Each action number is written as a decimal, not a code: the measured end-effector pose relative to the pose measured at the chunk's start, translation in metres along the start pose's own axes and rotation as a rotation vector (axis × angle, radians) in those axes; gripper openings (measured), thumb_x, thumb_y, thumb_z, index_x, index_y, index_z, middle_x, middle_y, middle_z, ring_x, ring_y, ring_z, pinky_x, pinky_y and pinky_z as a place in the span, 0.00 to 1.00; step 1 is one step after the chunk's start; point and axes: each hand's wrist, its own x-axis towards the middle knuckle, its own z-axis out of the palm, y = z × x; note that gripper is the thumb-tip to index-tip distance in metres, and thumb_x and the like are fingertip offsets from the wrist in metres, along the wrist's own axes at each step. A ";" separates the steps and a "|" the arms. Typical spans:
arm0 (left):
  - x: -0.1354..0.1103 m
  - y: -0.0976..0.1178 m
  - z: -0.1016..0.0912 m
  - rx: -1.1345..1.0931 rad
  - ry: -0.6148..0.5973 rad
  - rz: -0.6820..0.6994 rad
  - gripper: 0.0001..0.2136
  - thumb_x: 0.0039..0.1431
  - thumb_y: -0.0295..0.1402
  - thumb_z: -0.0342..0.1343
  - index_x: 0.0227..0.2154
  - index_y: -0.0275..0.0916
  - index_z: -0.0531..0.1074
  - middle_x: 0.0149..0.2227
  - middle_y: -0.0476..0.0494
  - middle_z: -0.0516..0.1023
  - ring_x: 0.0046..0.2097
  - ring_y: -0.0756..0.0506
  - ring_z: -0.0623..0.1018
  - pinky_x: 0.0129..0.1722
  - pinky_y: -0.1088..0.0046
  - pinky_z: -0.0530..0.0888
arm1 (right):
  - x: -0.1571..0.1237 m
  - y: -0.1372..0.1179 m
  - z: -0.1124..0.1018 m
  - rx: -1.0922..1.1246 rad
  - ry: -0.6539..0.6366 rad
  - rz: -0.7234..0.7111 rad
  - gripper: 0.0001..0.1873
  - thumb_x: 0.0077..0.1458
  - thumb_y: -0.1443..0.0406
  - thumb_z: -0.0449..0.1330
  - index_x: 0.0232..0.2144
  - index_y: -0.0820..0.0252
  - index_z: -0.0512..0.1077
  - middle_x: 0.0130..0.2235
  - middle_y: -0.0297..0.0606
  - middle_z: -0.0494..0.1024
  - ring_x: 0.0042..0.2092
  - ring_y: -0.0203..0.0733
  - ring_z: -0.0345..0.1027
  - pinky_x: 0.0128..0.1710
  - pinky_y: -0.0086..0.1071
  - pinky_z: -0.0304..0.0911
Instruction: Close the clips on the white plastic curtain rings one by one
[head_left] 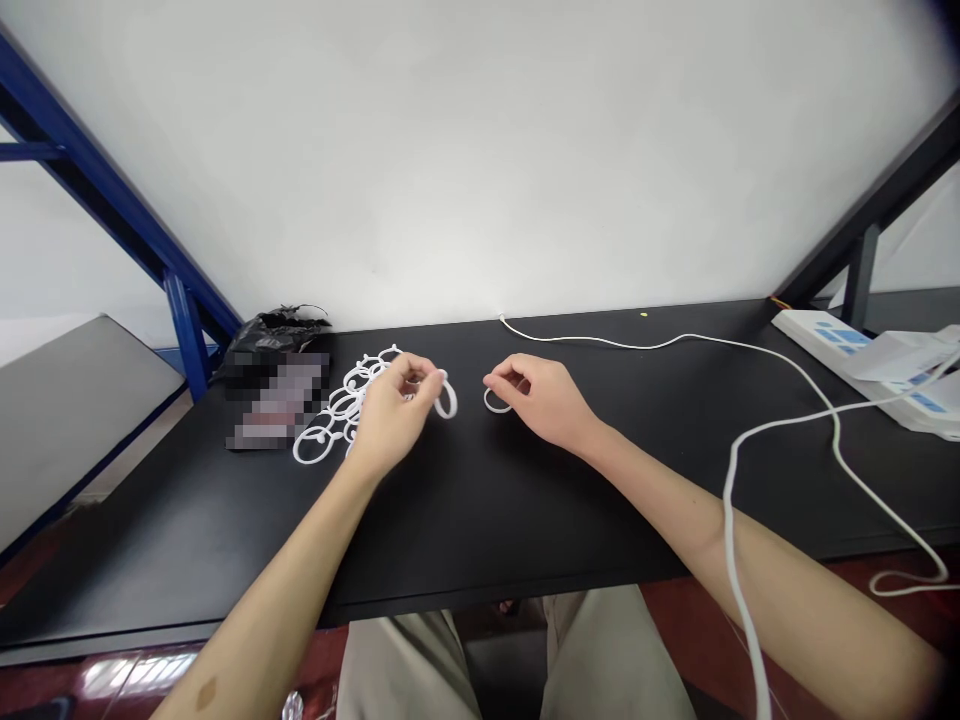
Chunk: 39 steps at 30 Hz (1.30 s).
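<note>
My left hand (396, 408) is closed in a pinch on a white plastic ring (448, 397) at the end of a chain of linked white rings (341, 410) that lies on the black table (480, 500). My right hand (540, 398) pinches a single loose white ring (495, 403) just to the right, a short gap from the other ring. Both hands rest low over the table's middle, near the wall.
A black plastic bag (274, 330) and a blurred flat item (277, 400) lie at the left back. A white cable (750, 440) runs across the table and over my right forearm. A white power strip (847, 350) with papers sits at the right. Blue frame at left.
</note>
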 end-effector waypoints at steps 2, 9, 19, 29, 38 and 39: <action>0.006 -0.005 -0.008 0.078 0.197 -0.031 0.09 0.57 0.41 0.57 0.30 0.41 0.70 0.32 0.50 0.75 0.31 0.49 0.72 0.35 0.73 0.67 | 0.002 0.006 -0.004 -0.128 0.002 -0.001 0.12 0.61 0.57 0.56 0.32 0.56 0.75 0.36 0.36 0.78 0.39 0.40 0.70 0.39 0.35 0.63; 0.022 -0.031 -0.039 0.497 0.373 -0.171 0.11 0.56 0.45 0.56 0.29 0.41 0.71 0.31 0.41 0.77 0.40 0.38 0.74 0.45 0.59 0.68 | 0.004 0.019 -0.006 -0.353 -0.114 0.144 0.14 0.59 0.56 0.57 0.42 0.57 0.73 0.41 0.40 0.75 0.41 0.44 0.69 0.39 0.37 0.63; -0.001 -0.005 -0.007 0.578 0.154 0.244 0.08 0.63 0.37 0.51 0.34 0.41 0.72 0.38 0.42 0.77 0.44 0.40 0.73 0.48 0.61 0.68 | 0.004 0.022 -0.001 -0.220 -0.114 0.094 0.05 0.58 0.68 0.57 0.31 0.58 0.74 0.34 0.36 0.75 0.34 0.37 0.68 0.35 0.31 0.61; -0.015 0.000 0.023 0.304 -0.245 0.196 0.08 0.62 0.38 0.53 0.38 0.43 0.74 0.28 0.51 0.79 0.28 0.49 0.73 0.32 0.72 0.69 | -0.002 0.002 0.002 -0.117 -0.068 0.018 0.02 0.55 0.69 0.62 0.30 0.58 0.74 0.32 0.34 0.73 0.31 0.34 0.67 0.33 0.30 0.62; -0.019 0.008 0.021 0.196 -0.297 0.153 0.13 0.59 0.45 0.56 0.39 0.43 0.76 0.32 0.48 0.81 0.30 0.48 0.76 0.32 0.73 0.70 | -0.004 0.000 0.002 -0.259 -0.083 -0.041 0.05 0.56 0.71 0.60 0.32 0.58 0.75 0.33 0.35 0.73 0.32 0.35 0.66 0.32 0.30 0.57; -0.020 0.009 0.022 0.215 -0.302 0.183 0.13 0.58 0.45 0.58 0.39 0.43 0.76 0.31 0.49 0.81 0.29 0.48 0.75 0.31 0.73 0.70 | -0.004 -0.001 0.003 -0.288 -0.092 -0.051 0.06 0.56 0.71 0.60 0.32 0.58 0.76 0.34 0.35 0.74 0.32 0.35 0.66 0.31 0.30 0.57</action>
